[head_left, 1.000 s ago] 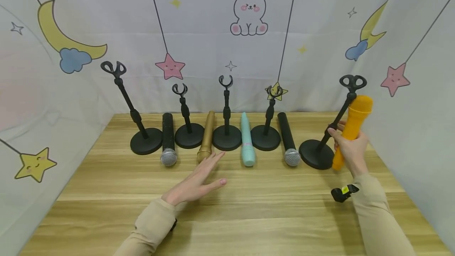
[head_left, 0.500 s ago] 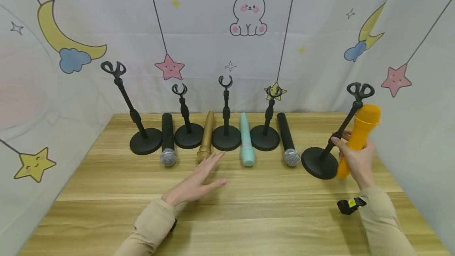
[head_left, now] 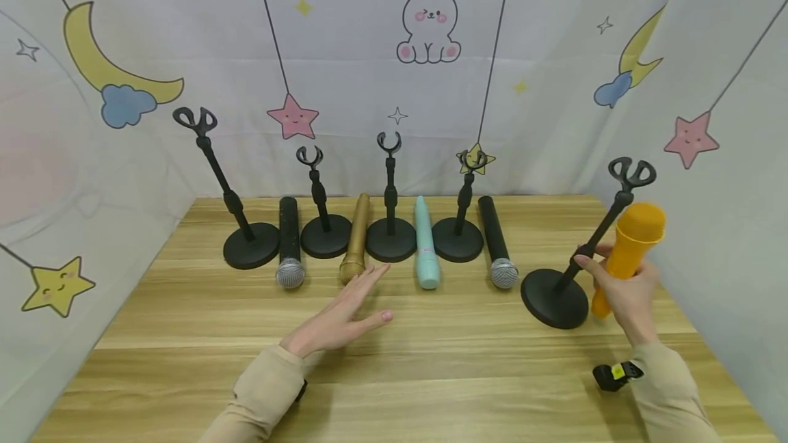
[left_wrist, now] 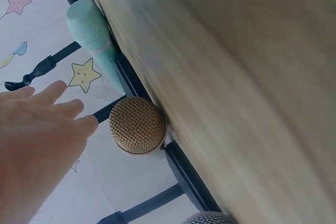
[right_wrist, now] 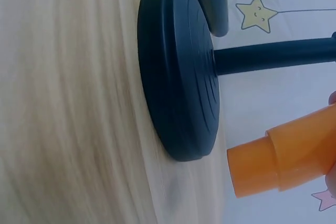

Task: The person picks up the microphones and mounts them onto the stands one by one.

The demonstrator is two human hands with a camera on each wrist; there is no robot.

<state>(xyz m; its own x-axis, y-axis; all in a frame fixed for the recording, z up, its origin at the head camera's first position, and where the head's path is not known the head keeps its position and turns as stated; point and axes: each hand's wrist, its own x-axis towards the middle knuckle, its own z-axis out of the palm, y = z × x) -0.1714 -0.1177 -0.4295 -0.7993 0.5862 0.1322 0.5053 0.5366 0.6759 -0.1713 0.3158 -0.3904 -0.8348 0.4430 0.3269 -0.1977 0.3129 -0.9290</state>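
Observation:
My right hand (head_left: 629,294) grips the pole of a black microphone stand (head_left: 606,224) between thumb and fingers. In the same hand is an orange microphone (head_left: 637,234), tilted, head up. The right wrist view shows the stand's round base (right_wrist: 181,72) close over the wood and the lower end of the orange microphone (right_wrist: 283,150) beside the pole. My left hand (head_left: 335,316) is held out with straight fingers, its fingertips overlapping the head of a gold microphone (head_left: 356,245) in the head view. In the left wrist view the gold mesh head (left_wrist: 137,125) lies just past the fingers.
Along the back stand more black stands (head_left: 252,246) (head_left: 326,236) (head_left: 391,240) (head_left: 458,240). Between them lie a black microphone (head_left: 290,238), a turquoise microphone (head_left: 426,245) and a second black microphone (head_left: 496,238). A white patterned curtain (head_left: 345,74) closes off the wooden table (head_left: 431,395) behind.
My right hand has moved toward me and slightly right, bringing the stand and orange microphone along. The left hand has stayed in place.

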